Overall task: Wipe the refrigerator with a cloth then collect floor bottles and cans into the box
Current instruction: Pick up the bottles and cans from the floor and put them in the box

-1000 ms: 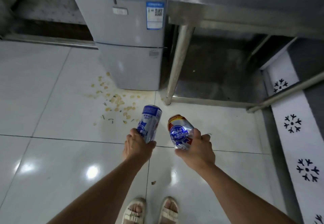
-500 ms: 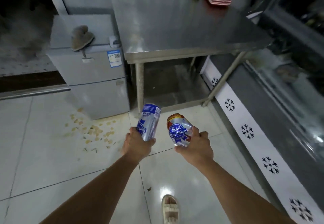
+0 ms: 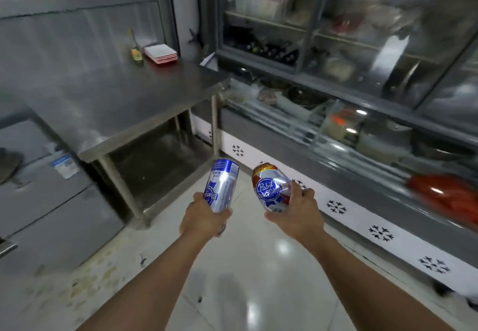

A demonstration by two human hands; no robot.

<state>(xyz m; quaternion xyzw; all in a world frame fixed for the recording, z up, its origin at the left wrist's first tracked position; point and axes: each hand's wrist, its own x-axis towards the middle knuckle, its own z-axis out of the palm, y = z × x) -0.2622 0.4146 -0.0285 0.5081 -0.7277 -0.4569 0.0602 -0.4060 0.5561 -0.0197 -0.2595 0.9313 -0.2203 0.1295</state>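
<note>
My left hand (image 3: 204, 216) grips a tall silver and blue can (image 3: 222, 184), held tilted in front of me above the floor. My right hand (image 3: 297, 214) grips a shorter silver can with a red top and a blue ribbon label (image 3: 271, 188). The two cans are side by side, a little apart. The small grey refrigerator (image 3: 49, 201) stands at the left edge, with a brownish cloth (image 3: 7, 162) lying on its top. No box is in view.
A steel table (image 3: 124, 97) stands beside the refrigerator, carrying a bottle (image 3: 136, 51) and stacked plates (image 3: 161, 53). A glass display cooler (image 3: 349, 72) runs along the right. Crumbs (image 3: 98, 276) litter the white tiled floor near the refrigerator.
My view has swung up and to the right, from the floor and refrigerator to the table and display cooler. Both hands keep holding their cans in the same pose.
</note>
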